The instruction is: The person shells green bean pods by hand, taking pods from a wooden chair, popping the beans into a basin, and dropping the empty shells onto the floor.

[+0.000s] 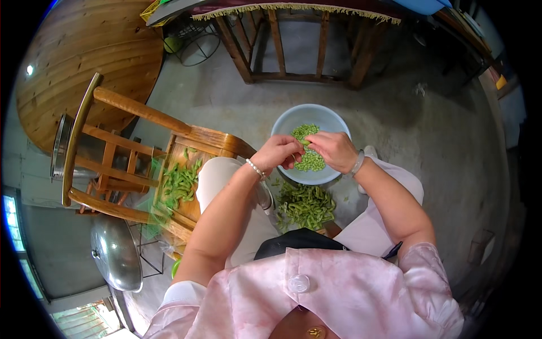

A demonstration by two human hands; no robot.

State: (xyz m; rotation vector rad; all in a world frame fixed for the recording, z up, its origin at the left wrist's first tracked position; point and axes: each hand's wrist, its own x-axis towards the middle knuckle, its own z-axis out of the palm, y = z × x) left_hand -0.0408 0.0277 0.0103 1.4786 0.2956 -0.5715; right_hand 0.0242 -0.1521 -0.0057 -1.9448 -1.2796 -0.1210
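Note:
Over a pale blue plastic basin (289, 115) my two hands meet, with a green soybean pod (305, 143) between them. My right hand (333, 148) pinches the pod by its right part. The fingertips of my left hand (281, 152) are at the pod's left end, with the other fingers curled below. Shelled green beans (310, 162) lie in the basin under my hands, partly hidden by them. Below the basin, between my legs, a heap of green pods (308, 207) lies on the floor.
At my left stands a wooden chair (203, 140) with more pods (182, 180) and green netting (156, 212) on its seat. Further left are a round wooden tabletop (93, 55) and a metal lid (116, 253). A wooden-framed table (292, 77) with a fringed cloth stands beyond the basin.

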